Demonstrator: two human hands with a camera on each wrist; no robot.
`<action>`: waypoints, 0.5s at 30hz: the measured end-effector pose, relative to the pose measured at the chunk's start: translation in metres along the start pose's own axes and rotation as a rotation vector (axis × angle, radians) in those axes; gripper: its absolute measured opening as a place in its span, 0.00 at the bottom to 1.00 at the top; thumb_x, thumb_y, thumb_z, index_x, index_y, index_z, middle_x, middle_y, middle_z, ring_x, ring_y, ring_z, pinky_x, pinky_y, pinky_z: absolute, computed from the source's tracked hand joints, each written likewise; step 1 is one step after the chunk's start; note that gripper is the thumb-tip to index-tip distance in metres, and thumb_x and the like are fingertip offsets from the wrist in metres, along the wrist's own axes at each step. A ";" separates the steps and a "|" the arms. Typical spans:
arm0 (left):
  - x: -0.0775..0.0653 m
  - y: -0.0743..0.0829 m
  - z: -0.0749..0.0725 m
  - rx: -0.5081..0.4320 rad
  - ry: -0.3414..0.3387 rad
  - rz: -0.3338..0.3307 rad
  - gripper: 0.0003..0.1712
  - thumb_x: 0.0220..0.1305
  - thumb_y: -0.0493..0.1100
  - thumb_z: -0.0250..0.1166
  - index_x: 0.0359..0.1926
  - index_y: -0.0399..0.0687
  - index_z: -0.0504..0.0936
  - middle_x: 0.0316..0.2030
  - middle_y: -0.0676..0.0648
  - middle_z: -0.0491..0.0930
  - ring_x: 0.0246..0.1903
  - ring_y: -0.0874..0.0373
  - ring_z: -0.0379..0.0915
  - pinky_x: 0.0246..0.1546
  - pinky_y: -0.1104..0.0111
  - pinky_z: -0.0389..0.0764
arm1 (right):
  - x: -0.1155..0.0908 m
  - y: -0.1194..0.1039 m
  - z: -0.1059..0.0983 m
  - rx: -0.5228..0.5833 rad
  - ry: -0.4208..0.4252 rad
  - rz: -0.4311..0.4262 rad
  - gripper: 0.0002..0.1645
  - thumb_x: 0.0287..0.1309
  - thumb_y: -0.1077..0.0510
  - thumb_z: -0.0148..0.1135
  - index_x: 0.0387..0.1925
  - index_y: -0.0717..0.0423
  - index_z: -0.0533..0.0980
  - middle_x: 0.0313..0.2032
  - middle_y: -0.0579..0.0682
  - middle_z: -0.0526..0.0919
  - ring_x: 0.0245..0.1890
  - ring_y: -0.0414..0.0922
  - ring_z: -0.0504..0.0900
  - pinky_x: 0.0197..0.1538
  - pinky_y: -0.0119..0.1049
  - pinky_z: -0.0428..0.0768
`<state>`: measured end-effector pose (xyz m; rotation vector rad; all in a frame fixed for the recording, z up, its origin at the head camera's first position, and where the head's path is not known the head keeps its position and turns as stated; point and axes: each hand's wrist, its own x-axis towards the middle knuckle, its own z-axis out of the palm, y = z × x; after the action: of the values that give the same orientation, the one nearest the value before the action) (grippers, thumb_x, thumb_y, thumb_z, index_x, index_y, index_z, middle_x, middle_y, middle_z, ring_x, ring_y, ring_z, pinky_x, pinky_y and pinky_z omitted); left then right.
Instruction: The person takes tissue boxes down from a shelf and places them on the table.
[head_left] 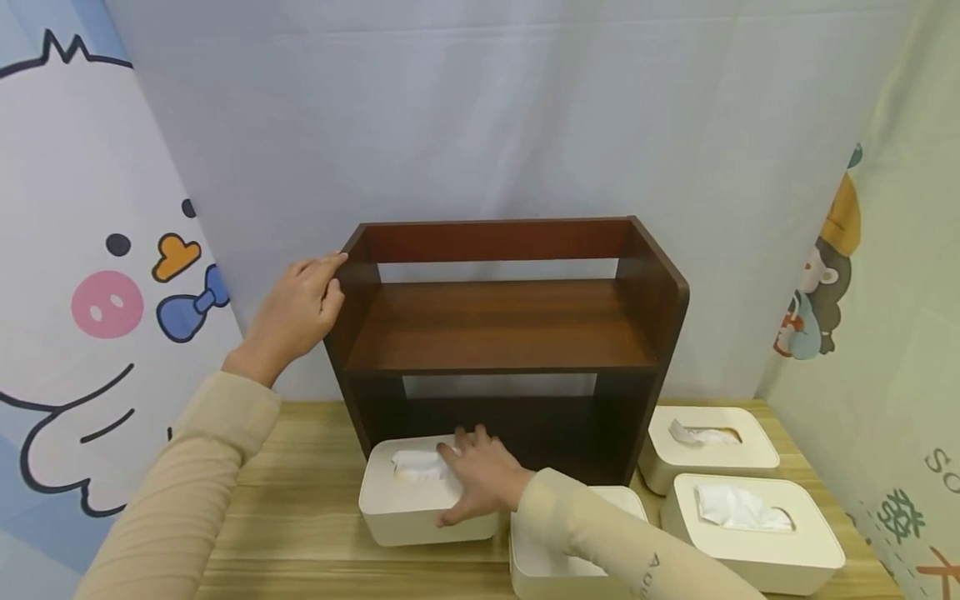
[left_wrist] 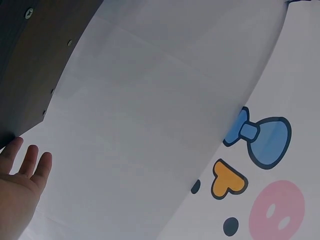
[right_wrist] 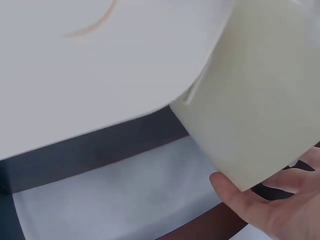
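Observation:
A dark brown wooden shelf (head_left: 495, 325) with two tiers stands on the table. My left hand (head_left: 303, 304) rests on the upper edge of its left side panel. In the left wrist view, the fingers (left_wrist: 42, 167) look fairly straight and touch the panel's edge. My right hand (head_left: 483, 475) holds the right end of a cream tissue box (head_left: 405, 500), its thumb on the near side and its fingers across the lid. This box sits at the left front of the lower tier. The right wrist view has the box's side (right_wrist: 250, 95) close up, with fingers (right_wrist: 237, 197) along its edge.
Another cream box (head_left: 540, 550) lies under my right forearm, partly hidden. Two more tissue boxes stand right of the shelf, one behind (head_left: 660, 450) and one in front (head_left: 810, 542). A pale curtain (head_left: 487, 108) hangs behind the wood-grain table (head_left: 292, 500).

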<state>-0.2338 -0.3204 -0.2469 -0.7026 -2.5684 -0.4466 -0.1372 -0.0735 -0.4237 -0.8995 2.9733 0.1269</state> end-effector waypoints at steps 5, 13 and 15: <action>0.000 0.000 -0.001 -0.007 -0.007 -0.004 0.27 0.69 0.45 0.38 0.66 0.43 0.61 0.65 0.38 0.62 0.61 0.39 0.57 0.63 0.48 0.58 | -0.007 -0.012 0.002 -0.003 -0.013 -0.031 0.59 0.35 0.19 0.54 0.65 0.46 0.60 0.64 0.60 0.63 0.58 0.60 0.66 0.49 0.46 0.78; -0.001 0.001 -0.002 -0.012 -0.010 -0.007 0.27 0.69 0.45 0.38 0.67 0.43 0.61 0.65 0.38 0.62 0.61 0.39 0.57 0.63 0.48 0.58 | -0.017 -0.031 0.008 -0.019 -0.020 -0.064 0.58 0.33 0.19 0.55 0.64 0.44 0.62 0.62 0.58 0.65 0.55 0.56 0.68 0.48 0.46 0.78; -0.001 0.001 -0.001 -0.009 -0.008 -0.004 0.27 0.69 0.45 0.38 0.66 0.42 0.61 0.64 0.38 0.62 0.61 0.39 0.58 0.62 0.48 0.59 | -0.019 -0.035 0.011 -0.020 -0.021 -0.071 0.58 0.33 0.19 0.55 0.64 0.44 0.62 0.62 0.58 0.66 0.55 0.57 0.68 0.48 0.46 0.78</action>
<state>-0.2322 -0.3210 -0.2461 -0.7043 -2.5774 -0.4570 -0.1019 -0.0913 -0.4363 -0.9991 2.9218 0.1634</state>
